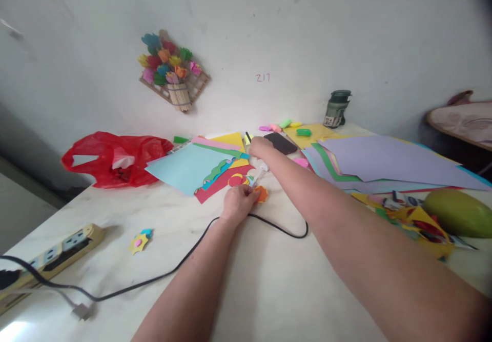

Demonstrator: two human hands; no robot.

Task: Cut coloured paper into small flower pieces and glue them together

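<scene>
My left hand pinches an orange paper cutout with a scalloped edge, low over the table. Just beyond it, my right hand is closed; what it grips is mostly hidden by the hand. A small white piece shows below that hand, above the orange cutout. Close to the left fingertips lie round red and yellow paper pieces. A yellow paper shape with a pink centre and a blue part rests farther left.
Coloured sheets and a red plastic bag lie left. A black cord passes near a power strip. At right are a purple sheet, paper scraps, a green fruit-like object and a bottle.
</scene>
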